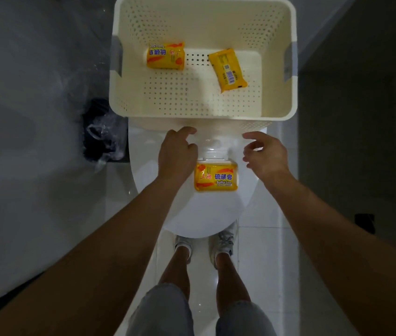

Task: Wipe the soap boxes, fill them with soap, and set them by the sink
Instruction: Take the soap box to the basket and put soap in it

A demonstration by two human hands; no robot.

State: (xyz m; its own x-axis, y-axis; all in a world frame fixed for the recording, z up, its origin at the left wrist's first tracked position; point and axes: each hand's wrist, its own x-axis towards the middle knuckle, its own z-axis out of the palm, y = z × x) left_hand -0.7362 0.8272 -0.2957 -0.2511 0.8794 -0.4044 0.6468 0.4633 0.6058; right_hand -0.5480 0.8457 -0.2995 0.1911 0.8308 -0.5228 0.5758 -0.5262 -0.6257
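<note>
A yellow wrapped soap bar (215, 177) lies on the closed white toilet lid (204, 214). Just behind it sits a small white object (212, 150), possibly a soap box; its shape is washed out. My left hand (176, 156) hovers to the left of the soap, fingers loosely curled and holding nothing. My right hand (263, 154) hovers to the right of it, fingers spread and empty. Two more yellow soap packs (165, 56) (228, 69) lie in the cream perforated basket (124, 98) behind the lid.
The basket rests on the toilet tank. A dark bin with a clear plastic liner (103, 132) stands left of the toilet. My legs and white shoes (223, 241) stand on glossy white floor tiles. Dark walls close in on both sides.
</note>
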